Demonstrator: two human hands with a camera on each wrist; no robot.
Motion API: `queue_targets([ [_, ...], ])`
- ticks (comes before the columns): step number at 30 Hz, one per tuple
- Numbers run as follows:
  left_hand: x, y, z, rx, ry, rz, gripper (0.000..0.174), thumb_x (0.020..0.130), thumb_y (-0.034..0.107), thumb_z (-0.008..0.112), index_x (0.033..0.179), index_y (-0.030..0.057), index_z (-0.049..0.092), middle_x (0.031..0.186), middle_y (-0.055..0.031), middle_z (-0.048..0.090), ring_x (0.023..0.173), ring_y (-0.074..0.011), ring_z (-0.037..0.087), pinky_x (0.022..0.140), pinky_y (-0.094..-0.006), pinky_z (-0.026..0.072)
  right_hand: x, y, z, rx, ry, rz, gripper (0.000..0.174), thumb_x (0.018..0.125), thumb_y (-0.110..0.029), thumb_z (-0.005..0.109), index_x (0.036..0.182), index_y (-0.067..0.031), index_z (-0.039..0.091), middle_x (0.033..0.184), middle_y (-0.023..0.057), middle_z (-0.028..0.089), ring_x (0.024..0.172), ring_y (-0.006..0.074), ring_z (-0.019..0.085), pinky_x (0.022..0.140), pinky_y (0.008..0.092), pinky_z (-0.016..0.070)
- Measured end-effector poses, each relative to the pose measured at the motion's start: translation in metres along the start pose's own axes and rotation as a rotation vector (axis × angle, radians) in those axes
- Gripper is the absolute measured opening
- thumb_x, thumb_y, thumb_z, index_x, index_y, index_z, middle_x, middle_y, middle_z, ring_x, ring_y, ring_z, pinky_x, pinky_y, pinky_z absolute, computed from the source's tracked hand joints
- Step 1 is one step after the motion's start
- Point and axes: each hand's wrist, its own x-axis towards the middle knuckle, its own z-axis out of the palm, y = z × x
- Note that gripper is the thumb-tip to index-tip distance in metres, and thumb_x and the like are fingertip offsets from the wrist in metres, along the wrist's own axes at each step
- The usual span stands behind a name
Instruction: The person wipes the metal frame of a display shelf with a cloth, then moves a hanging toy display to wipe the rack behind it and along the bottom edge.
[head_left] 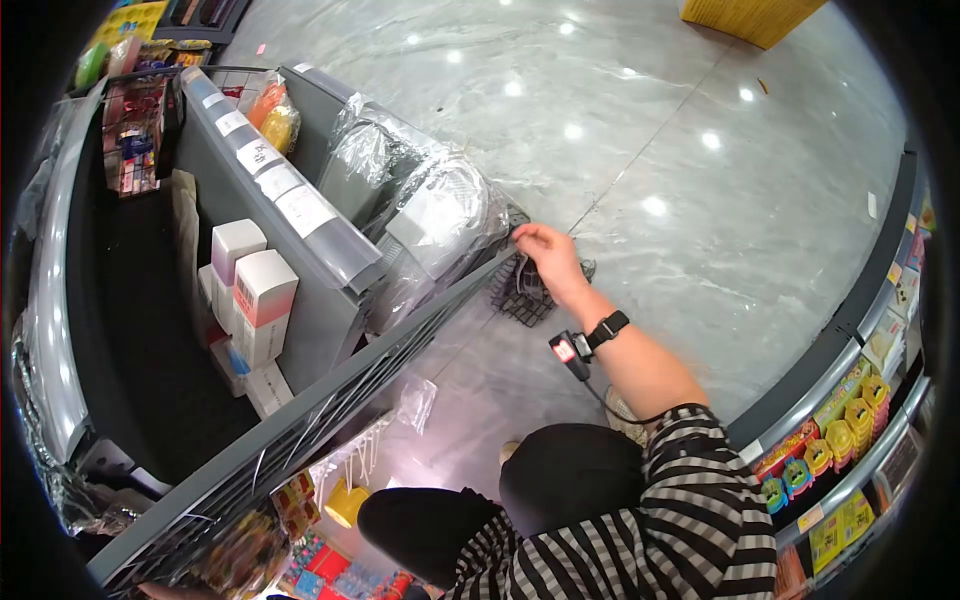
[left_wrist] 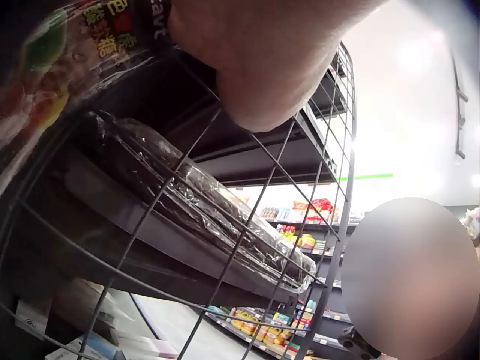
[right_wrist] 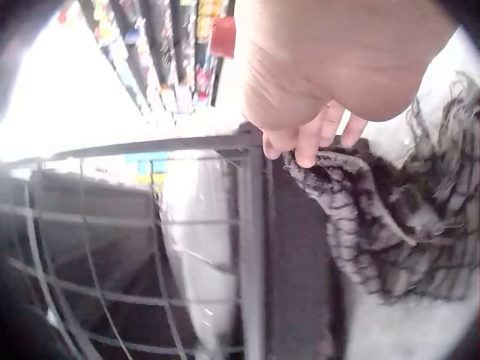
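Observation:
A grey-framed wire panel (head_left: 400,328) slants across the head view, its frame also showing in the left wrist view (left_wrist: 335,247) and right wrist view (right_wrist: 253,240). At its upper end my right hand (head_left: 555,262) has its fingers curled over the corner. The fingers of that hand (right_wrist: 307,142) also touch the top of a fringed dark checked cloth (right_wrist: 352,225), which hangs beyond the panel's end; my thumb is hidden. Only a sliver of my left hand (head_left: 170,592) shows under the panel's lower end. In the left wrist view this hand (left_wrist: 262,67) crosses the wires, its fingers hidden.
Left of the panel stands a dark shelf unit (head_left: 230,200) with white boxes (head_left: 263,305) and plastic-wrapped goods (head_left: 435,215). Stocked shelves (head_left: 840,350) curve along the right. A yellow box (head_left: 750,20) stands on the shiny grey floor (head_left: 640,130); a yellow cup (head_left: 345,503) is below.

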Motion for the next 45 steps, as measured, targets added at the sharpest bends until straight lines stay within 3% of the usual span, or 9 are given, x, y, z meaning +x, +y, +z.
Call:
queue_targets([
  [5, 0.0, 0.001, 0.002, 0.003, 0.008, 0.052, 0.067, 0.086, 0.044, 0.062, 0.128, -0.0039, 0.043, 0.117, -0.0228, 0.047, 0.108, -0.0368, 0.045, 0.093, -0.0492, 0.0381, 0.014, 0.0, -0.009, 0.72, 0.05, 0.068, 0.024, 0.087, -0.003, 0.056, 0.111, -0.0024, 0.055, 0.094, 0.0042, 0.06, 0.089, 0.0127, 0.058, 0.082, 0.0255, 0.0462],
  [15, 0.0, 0.004, 0.007, -0.023, 0.068, 0.119, 0.066, 0.088, 0.051, 0.058, 0.123, -0.0036, 0.046, 0.111, -0.022, 0.05, 0.1, -0.0337, 0.05, 0.087, -0.0461, 0.0408, 0.032, 0.028, -0.003, 0.112, 0.143, 0.066, 0.026, 0.087, 0.002, 0.052, 0.113, -0.0038, 0.053, 0.08, 0.0007, 0.057, 0.069, 0.0083, 0.051, 0.06, 0.0235, 0.0416],
  [17, -0.003, 0.013, 0.01, 0.002, 0.113, 0.159, 0.055, 0.09, 0.045, 0.057, 0.116, -0.0024, 0.046, 0.105, -0.0202, 0.051, 0.091, -0.0312, 0.049, 0.081, -0.0428, 0.0414, 0.014, 0.037, -0.014, 0.013, 0.033, 0.433, 0.026, 0.081, 0.001, 0.058, 0.107, -0.002, 0.059, 0.076, 0.0005, 0.056, 0.069, 0.0078, 0.049, 0.058, 0.025, 0.038],
  [21, -0.007, 0.026, 0.012, -0.039, 0.126, 0.175, 0.047, 0.093, 0.04, 0.055, 0.113, -0.0015, 0.046, 0.1, -0.0189, 0.051, 0.086, -0.0299, 0.049, 0.078, -0.0411, 0.0419, -0.032, 0.045, -0.052, -0.064, -0.156, 0.609, 0.019, 0.077, -0.005, 0.062, 0.095, -0.001, 0.064, 0.077, 0.0023, 0.061, 0.068, 0.0142, 0.056, 0.061, 0.0288, 0.0438],
  [26, -0.004, 0.015, 0.012, 0.053, 0.156, 0.144, 0.045, 0.094, 0.039, 0.054, 0.112, -0.0015, 0.045, 0.1, -0.0183, 0.05, 0.085, -0.0297, 0.048, 0.078, -0.042, 0.0413, -0.07, 0.024, -0.099, -0.403, 0.157, 0.301, 0.021, 0.075, -0.011, 0.063, 0.095, -0.004, 0.064, 0.066, 0.0075, 0.058, 0.067, 0.0198, 0.057, 0.063, 0.0335, 0.0455],
  [31, 0.0, -0.015, 0.014, -0.047, 0.139, 0.099, 0.045, 0.091, 0.035, 0.061, 0.116, -0.0021, 0.055, 0.11, -0.0168, 0.061, 0.097, -0.0263, 0.06, 0.083, -0.0364, 0.0486, -0.075, -0.026, -0.098, -0.726, 0.29, 0.11, 0.039, 0.075, -0.02, 0.067, 0.11, -0.0067, 0.058, 0.089, 0.0158, 0.061, 0.085, 0.0292, 0.059, 0.076, 0.0362, 0.047],
  [32, 0.0, -0.017, 0.011, 0.073, 0.114, 0.104, 0.048, 0.09, 0.035, 0.062, 0.117, -0.004, 0.054, 0.112, -0.0187, 0.059, 0.098, -0.0279, 0.058, 0.084, -0.0378, 0.0484, -0.072, -0.001, -0.105, -0.893, 0.233, -0.166, 0.053, 0.073, -0.022, 0.071, 0.121, -0.0079, 0.052, 0.105, 0.0182, 0.057, 0.099, 0.0351, 0.054, 0.086, 0.0404, 0.0444],
  [37, -0.006, 0.011, 0.003, 0.156, 0.114, 0.117, 0.049, 0.091, 0.033, 0.063, 0.121, -0.0045, 0.052, 0.117, -0.0211, 0.053, 0.103, -0.0291, 0.055, 0.085, -0.0365, 0.0477, -0.092, 0.002, -0.09, -1.3, 0.022, -0.205, 0.065, 0.07, -0.021, 0.073, 0.129, -0.0082, 0.048, 0.122, 0.0224, 0.048, 0.111, 0.042, 0.047, 0.095, 0.0413, 0.0403],
  [45, -0.016, 0.024, 0.005, 0.095, 0.153, 0.171, 0.047, 0.093, 0.029, 0.058, 0.13, -0.0002, 0.048, 0.126, -0.0208, 0.046, 0.121, -0.0342, 0.041, 0.098, -0.0462, 0.0352, -0.08, 0.0, -0.109, -1.016, -0.045, 0.065, 0.037, 0.071, -0.003, 0.058, 0.108, 0.0001, 0.059, 0.087, 0.0226, 0.064, 0.081, 0.0383, 0.063, 0.073, 0.0426, 0.0503],
])
